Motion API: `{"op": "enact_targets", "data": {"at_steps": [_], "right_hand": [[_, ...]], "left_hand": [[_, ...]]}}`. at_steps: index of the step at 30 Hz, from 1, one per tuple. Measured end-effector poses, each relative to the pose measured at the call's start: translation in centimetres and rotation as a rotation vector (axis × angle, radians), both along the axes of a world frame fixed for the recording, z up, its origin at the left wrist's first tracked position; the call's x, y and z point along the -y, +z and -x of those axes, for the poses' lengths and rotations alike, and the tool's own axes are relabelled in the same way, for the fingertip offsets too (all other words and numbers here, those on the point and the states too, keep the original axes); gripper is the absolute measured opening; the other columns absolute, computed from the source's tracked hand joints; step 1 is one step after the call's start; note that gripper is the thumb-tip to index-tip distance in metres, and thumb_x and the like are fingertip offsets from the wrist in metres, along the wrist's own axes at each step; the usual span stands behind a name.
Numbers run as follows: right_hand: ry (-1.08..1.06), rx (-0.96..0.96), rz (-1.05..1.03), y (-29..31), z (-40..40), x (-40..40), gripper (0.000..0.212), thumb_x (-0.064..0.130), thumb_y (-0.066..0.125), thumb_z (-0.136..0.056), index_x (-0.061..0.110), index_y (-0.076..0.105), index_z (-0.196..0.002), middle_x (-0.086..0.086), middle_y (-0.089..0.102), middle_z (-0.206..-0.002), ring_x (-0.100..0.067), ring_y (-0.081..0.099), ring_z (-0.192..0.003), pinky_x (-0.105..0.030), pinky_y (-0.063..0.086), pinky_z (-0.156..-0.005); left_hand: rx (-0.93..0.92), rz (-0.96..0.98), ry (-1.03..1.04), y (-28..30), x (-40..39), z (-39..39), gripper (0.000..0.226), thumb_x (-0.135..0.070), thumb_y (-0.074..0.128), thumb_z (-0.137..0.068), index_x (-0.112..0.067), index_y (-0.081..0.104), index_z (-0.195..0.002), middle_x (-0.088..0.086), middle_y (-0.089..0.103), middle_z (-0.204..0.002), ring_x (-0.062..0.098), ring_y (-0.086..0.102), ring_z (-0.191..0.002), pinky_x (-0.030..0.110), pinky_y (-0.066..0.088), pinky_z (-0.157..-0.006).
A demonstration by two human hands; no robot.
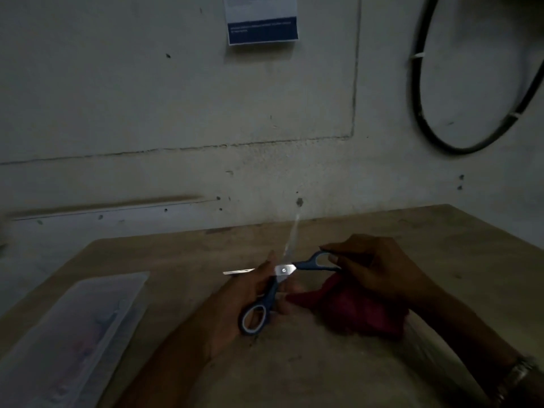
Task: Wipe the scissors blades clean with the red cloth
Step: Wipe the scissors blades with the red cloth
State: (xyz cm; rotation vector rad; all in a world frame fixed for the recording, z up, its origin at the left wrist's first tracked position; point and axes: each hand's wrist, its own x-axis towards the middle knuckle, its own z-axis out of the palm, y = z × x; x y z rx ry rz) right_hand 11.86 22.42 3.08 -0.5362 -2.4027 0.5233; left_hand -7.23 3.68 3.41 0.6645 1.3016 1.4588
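Observation:
Blue-handled scissors (284, 270) are held spread wide open above the wooden table (441, 245). One blade points left, the other points up and away and is blurred. My left hand (250, 293) grips the scissors near the pivot and the lower handle loop. My right hand (379, 269) pinches the upper handle loop. The red cloth (359, 310) lies bunched under my right hand; whether that hand also holds it is unclear.
A clear plastic lidded box (73, 334) lies on the table at the left. A grey wall (176, 113) stands close behind the table, with a printed notice (262, 22) and a black cable loop (426, 98). I wear a wristwatch (518, 375) on the right wrist.

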Motion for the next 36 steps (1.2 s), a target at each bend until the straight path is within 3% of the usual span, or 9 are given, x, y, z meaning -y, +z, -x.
{"op": "enact_targets", "data": {"at_steps": [5,10,14,17,20,23,29,33,36], "right_hand": [[-0.182,-0.422,0.316,0.1,1.0,0.7,0.021,0.04,0.083,-0.085,0.035,0.081,-0.105,0.017,0.078,-0.091,0.008,0.072,-0.087,-0.009,0.054,-0.075],[-0.077,-0.683,0.679,1.2,1.5,3.5,0.028,0.03,0.089,-0.077,0.028,0.08,-0.104,0.018,0.078,-0.1,0.0,0.074,-0.094,-0.017,0.06,-0.07],[0.097,-0.423,0.341,-0.2,3.5,7.6,0.046,0.017,0.082,-0.088,0.035,0.069,-0.128,0.034,0.067,-0.12,0.015,0.062,-0.114,-0.012,0.054,-0.094],[0.189,-0.122,-0.091,-2.7,5.0,8.7,0.067,0.01,0.07,-0.092,0.026,0.05,-0.155,0.016,0.043,-0.16,0.004,0.033,-0.15,-0.012,0.028,-0.12],[0.04,-0.003,-0.351,-2.8,5.5,7.2,0.072,0.023,0.061,-0.096,0.029,0.034,-0.163,0.008,0.032,-0.169,-0.017,0.018,-0.16,-0.033,0.023,-0.127],[-0.029,-0.001,-0.349,-2.4,5.2,5.9,0.071,0.027,0.066,-0.098,0.032,0.036,-0.161,0.003,0.036,-0.167,-0.024,0.022,-0.158,-0.048,0.033,-0.124],[-0.261,-0.276,-0.112,-1.8,3.7,4.0,0.058,0.019,0.065,-0.101,0.024,0.046,-0.156,0.001,0.052,-0.143,-0.014,0.055,-0.123,-0.022,0.05,-0.098],[-0.098,-0.312,-0.008,-1.4,3.8,6.3,0.057,0.03,0.069,-0.098,0.041,0.039,-0.145,0.032,0.052,-0.117,0.015,0.054,-0.098,-0.005,0.044,-0.085],[0.025,-0.205,-0.182,-2.1,4.6,7.7,0.044,0.032,0.067,-0.099,0.035,0.053,-0.141,0.021,0.06,-0.124,0.01,0.056,-0.106,-0.015,0.051,-0.093]], "left_hand": [[-0.017,-0.017,0.168,-2.0,-1.2,0.3,0.054,-0.051,0.065,-0.086,-0.004,0.075,-0.11,0.006,0.069,-0.077,0.014,0.057,-0.055,0.027,0.047,-0.05],[0.001,-0.029,0.243,-2.1,-1.1,0.1,0.038,-0.039,0.064,-0.095,-0.007,0.075,-0.113,0.005,0.074,-0.075,0.015,0.062,-0.059,0.03,0.05,-0.056],[0.026,-0.109,0.258,-2.9,-1.4,-0.3,0.041,-0.044,0.065,-0.091,-0.013,0.077,-0.115,0.014,0.077,-0.1,0.025,0.07,-0.084,0.04,0.054,-0.077],[0.121,-0.15,0.183,-3.3,-1.4,-0.4,0.048,-0.048,0.061,-0.095,-0.015,0.07,-0.129,0.014,0.073,-0.124,0.029,0.07,-0.114,0.047,0.052,-0.1],[0.117,-0.162,0.235,-3.1,-1.5,-0.2,0.044,-0.047,0.062,-0.094,-0.016,0.072,-0.124,0.007,0.076,-0.109,0.024,0.072,-0.096,0.04,0.057,-0.08],[0.119,-0.148,0.317,-2.8,-1.6,-0.4,0.042,-0.042,0.064,-0.091,-0.013,0.073,-0.121,0.008,0.07,-0.091,0.019,0.063,-0.076,0.033,0.051,-0.067],[0.136,-0.209,0.369,-2.2,-1.5,0.4,0.039,-0.041,0.063,-0.093,-0.009,0.072,-0.113,0.002,0.065,-0.071,0.011,0.061,-0.055,0.029,0.052,-0.058],[0.089,-0.2,0.378,-2.4,-1.5,0.0,0.037,-0.043,0.061,-0.095,-0.013,0.074,-0.112,0.006,0.074,-0.083,0.019,0.07,-0.074,0.035,0.055,-0.072],[0.061,-0.16,0.345,-3.0,-1.8,-0.4,0.059,-0.059,0.07,-0.08,-0.015,0.073,-0.119,0.016,0.076,-0.115,0.038,0.069,-0.115,0.059,0.048,-0.107]]}}
